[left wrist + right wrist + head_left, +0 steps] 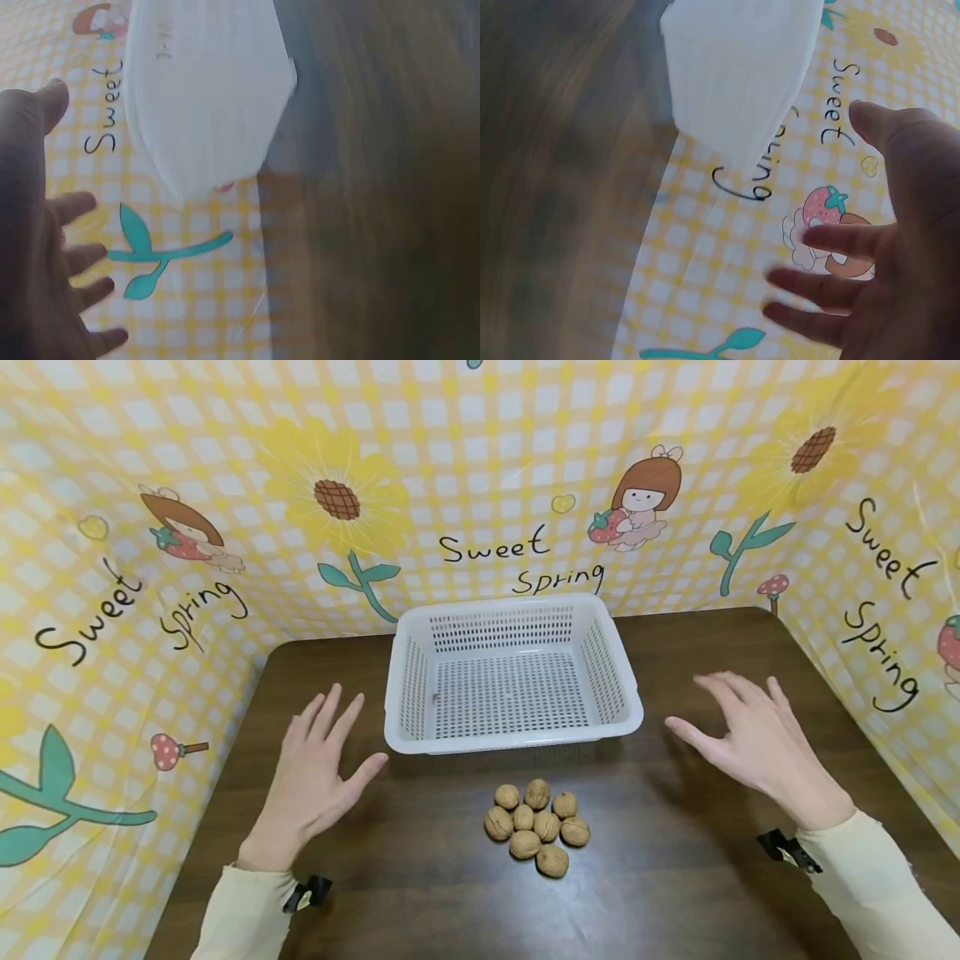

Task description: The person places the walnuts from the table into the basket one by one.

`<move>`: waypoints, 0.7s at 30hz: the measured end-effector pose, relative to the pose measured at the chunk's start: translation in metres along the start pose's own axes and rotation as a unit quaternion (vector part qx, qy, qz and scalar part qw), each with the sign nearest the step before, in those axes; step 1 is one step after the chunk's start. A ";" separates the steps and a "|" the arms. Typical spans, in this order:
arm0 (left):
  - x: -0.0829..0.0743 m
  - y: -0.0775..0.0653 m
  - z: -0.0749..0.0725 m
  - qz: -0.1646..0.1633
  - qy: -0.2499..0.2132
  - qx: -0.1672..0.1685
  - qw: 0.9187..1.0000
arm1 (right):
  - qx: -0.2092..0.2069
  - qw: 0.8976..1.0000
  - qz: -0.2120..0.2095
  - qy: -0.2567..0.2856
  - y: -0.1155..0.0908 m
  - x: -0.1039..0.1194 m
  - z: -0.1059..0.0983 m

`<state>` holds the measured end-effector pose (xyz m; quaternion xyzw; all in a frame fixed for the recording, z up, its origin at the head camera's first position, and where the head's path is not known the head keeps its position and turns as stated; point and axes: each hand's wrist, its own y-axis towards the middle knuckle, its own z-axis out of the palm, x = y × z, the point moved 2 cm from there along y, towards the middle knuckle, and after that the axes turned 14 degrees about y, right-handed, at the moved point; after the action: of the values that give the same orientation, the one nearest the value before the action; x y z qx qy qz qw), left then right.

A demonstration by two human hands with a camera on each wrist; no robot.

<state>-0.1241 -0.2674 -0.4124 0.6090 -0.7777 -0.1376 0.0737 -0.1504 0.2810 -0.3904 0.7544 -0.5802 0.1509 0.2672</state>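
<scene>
A white perforated plastic basket (513, 743) stands at the back middle of the table, with nothing large inside it. In front of it lies a loose cluster of several walnuts (546, 827). My left hand (315, 777), fingers spread, hovers to the left of the basket, apart from it. To the right, my right hand (757, 735) is held with fingers extended and thumb apart, touching nothing. Both wrist views show the basket's outer wall (210, 90) beyond the hand, and the right one shows its near end (735, 75) too. No walnuts appear in the wrist views.
The dark brown wooden table (420, 910) has rounded back corners. A yellow checked cloth (480, 468) with flowers and lettering rises behind it and along both sides. Each wrist wears a black strap, the left one (307, 893) over a cream sleeve.
</scene>
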 end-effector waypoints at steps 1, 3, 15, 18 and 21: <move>-0.003 0.000 0.002 0.008 -0.017 -0.014 1.000 | -0.016 1.000 -0.013 0.012 -0.001 0.002 0.001; -0.011 -0.001 0.005 0.020 -0.056 -0.043 0.997 | -0.033 0.998 -0.038 0.039 -0.003 0.005 0.004; -0.036 -0.007 0.028 -0.001 -0.216 -0.182 0.959 | 0.161 0.949 -0.119 0.243 -0.019 0.030 0.066; -0.040 -0.006 0.033 0.001 -0.231 -0.200 0.952 | 0.207 0.935 -0.122 0.261 -0.020 0.035 0.079; -0.044 -0.004 0.037 0.002 -0.236 -0.199 0.951 | 0.238 0.925 -0.132 0.265 -0.021 0.038 0.089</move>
<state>-0.1197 -0.2209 -0.4463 0.5304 -0.7310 -0.4292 0.0075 -0.1269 0.2034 -0.4475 0.7981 -0.3309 0.4419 0.2414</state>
